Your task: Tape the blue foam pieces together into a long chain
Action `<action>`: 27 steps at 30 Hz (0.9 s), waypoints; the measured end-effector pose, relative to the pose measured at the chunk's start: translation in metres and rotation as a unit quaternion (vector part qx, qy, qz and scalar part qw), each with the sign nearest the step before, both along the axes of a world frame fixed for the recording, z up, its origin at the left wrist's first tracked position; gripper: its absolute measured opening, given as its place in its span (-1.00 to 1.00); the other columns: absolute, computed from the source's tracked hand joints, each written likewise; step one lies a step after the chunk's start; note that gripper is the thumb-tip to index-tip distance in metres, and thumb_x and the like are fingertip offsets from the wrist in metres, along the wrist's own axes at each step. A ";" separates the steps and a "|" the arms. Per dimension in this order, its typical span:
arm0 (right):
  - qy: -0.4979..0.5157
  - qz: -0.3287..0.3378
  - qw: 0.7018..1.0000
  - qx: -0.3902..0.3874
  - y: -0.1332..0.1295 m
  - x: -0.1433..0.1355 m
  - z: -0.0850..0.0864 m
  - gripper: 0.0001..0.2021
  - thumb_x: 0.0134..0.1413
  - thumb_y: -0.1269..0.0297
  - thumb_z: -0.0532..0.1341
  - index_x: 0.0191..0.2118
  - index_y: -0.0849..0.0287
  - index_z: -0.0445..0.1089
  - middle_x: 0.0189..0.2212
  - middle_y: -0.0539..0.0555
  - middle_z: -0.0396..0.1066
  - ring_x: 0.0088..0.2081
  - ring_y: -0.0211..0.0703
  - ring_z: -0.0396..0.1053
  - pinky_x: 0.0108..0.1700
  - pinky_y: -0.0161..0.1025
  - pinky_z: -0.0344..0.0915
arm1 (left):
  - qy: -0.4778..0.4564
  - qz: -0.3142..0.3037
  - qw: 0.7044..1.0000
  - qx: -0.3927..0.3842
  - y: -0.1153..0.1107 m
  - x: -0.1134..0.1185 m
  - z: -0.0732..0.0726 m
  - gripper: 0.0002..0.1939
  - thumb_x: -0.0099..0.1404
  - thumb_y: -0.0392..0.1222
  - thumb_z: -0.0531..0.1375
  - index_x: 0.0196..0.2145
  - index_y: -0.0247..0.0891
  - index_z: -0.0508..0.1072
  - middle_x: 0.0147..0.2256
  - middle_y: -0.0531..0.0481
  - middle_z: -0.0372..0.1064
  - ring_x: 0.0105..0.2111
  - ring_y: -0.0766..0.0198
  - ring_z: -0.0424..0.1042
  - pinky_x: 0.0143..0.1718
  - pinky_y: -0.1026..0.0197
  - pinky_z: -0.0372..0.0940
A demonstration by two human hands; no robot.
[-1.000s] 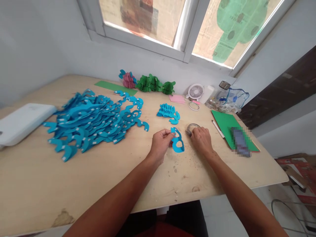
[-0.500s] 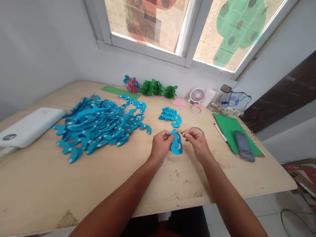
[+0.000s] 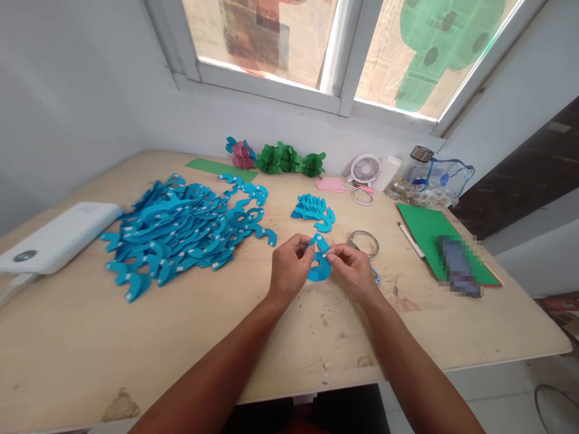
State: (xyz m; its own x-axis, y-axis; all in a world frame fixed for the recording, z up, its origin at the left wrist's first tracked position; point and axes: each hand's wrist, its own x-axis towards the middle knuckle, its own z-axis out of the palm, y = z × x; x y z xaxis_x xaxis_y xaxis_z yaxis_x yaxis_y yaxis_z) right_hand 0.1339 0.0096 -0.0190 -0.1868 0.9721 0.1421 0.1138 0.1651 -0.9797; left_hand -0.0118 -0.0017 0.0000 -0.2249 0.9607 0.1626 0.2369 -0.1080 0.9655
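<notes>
A curly blue paper cutout (image 3: 319, 271) with small white squares near its top is held just above the table. My left hand (image 3: 293, 262) pinches its left side between thumb and fingers. At its right edge, the thumb and fingertips of my right hand (image 3: 350, 265) are closed on the paper; whether a small white piece is also between them I cannot make out. Beyond my hands lies a small stack of folded blue cutouts (image 3: 311, 207). A large heap of similar blue cutouts (image 3: 181, 226), many with white squares, spreads to the left.
A white power bank (image 3: 63, 232) lies at the left. Green paper turtles (image 3: 287, 158), a pink-and-blue one (image 3: 243, 154), a small fan (image 3: 365, 170) and a bottle (image 3: 418, 163) line the wall. A ring of tape (image 3: 363, 232), a pen (image 3: 411, 240) and green paper (image 3: 423, 223) are at right.
My right hand has moved left from beside the blue cutout onto its right edge. The cutout has tilted, and the tape ring behind my right hand shows more fully.
</notes>
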 end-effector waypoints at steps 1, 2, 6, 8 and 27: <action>-0.003 -0.015 1.000 -0.012 0.001 0.001 -0.002 -0.82 -0.06 0.19 0.23 -0.43 0.22 0.42 -0.49 0.04 0.42 -0.46 -0.24 0.33 -0.39 -0.31 0.25 | -0.014 -0.003 1.000 -0.002 0.000 0.001 -0.001 -0.92 0.07 -0.26 0.15 -0.48 -0.29 0.43 -0.56 0.09 0.39 -0.55 0.36 0.32 -0.49 0.35 0.21; -0.003 -0.028 0.999 -0.023 0.001 0.001 -0.004 -0.81 -0.07 0.18 0.23 -0.43 0.22 0.42 -0.52 0.03 0.41 -0.49 -0.25 0.31 -0.42 -0.31 0.24 | -0.027 -0.008 1.000 -0.003 0.000 0.001 -0.002 -0.93 0.06 -0.26 0.16 -0.47 -0.29 0.44 -0.56 0.09 0.38 -0.54 0.36 0.32 -0.49 0.35 0.21; 0.031 -0.047 0.997 -0.058 0.000 0.000 -0.005 -0.79 -0.12 0.16 0.25 -0.45 0.24 0.41 -0.57 0.01 0.40 -0.55 -0.27 0.28 -0.49 -0.33 0.22 | -0.099 -0.041 0.994 -0.018 0.003 0.004 -0.008 -0.86 0.03 -0.19 0.22 -0.42 -0.31 0.45 -0.53 0.05 0.40 -0.52 0.34 0.35 -0.50 0.34 0.24; 0.057 -0.057 0.994 -0.067 -0.001 -0.001 -0.002 -0.80 -0.15 0.17 0.26 -0.47 0.23 0.41 -0.58 0.01 0.39 -0.56 -0.27 0.28 -0.49 -0.33 0.22 | -0.147 -0.059 0.986 -0.048 0.003 0.006 -0.010 -0.80 0.01 -0.15 0.24 -0.40 -0.32 0.46 -0.52 0.04 0.41 -0.54 0.34 0.36 -0.50 0.32 0.26; -0.058 -0.083 0.990 0.101 -0.005 0.005 0.011 -0.88 -0.02 0.27 0.18 -0.44 0.18 0.42 -0.44 0.05 0.44 -0.40 -0.22 0.32 -0.35 -0.29 0.23 | -0.290 -0.145 0.927 -0.188 -0.003 0.008 -0.001 -0.82 -0.09 -0.18 0.24 -0.51 -0.35 0.42 -0.56 0.02 0.29 -0.56 0.37 0.25 -0.59 0.33 0.18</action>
State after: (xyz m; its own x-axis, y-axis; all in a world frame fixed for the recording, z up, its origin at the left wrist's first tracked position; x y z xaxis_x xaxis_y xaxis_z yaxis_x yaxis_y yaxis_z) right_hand 0.1390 0.0048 -0.0080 -0.0530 0.9444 0.3245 0.2651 0.3266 -0.9072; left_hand -0.0043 -0.0046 -0.0007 0.1071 0.9588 -0.2630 -0.3205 0.2837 0.9038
